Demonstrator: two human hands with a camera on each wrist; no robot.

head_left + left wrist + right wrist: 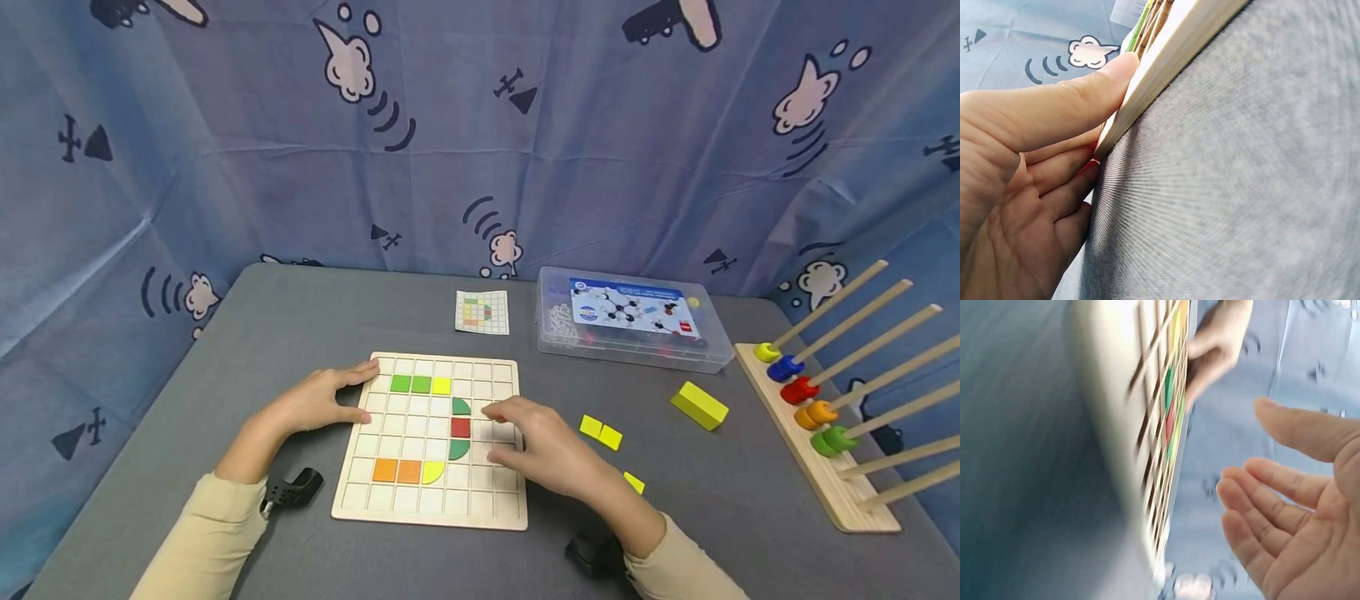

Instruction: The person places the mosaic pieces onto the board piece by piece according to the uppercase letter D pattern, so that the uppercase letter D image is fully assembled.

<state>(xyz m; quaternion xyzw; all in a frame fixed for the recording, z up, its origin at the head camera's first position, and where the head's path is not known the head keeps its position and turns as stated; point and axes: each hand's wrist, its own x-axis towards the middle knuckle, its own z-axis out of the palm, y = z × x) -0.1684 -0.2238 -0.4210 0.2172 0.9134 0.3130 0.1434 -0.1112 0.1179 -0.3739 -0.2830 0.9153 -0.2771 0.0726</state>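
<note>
A wooden grid board (430, 507) lies on the grey table. Along its upper row sit two green squares (411, 384) and a yellow square (441, 386). A red square (460, 427) lies between two dark green quarter-round pieces (461, 407). Lower down are two orange squares (397, 471) and a yellow quarter-round piece (433, 472). My left hand (318, 400) rests against the board's left edge, its thumb (1119, 69) touching the rim. Over the right side of the board hovers my right hand (547, 442), fingers (1272, 515) apart from the thumb and holding nothing.
Behind the board lies a small pattern card (482, 321). A clear plastic case (630, 346) stands at the back right, near a yellow block (699, 406). Loose yellow squares (601, 432) lie right of the board. A wooden peg rack (843, 492) with coloured rings occupies the far right.
</note>
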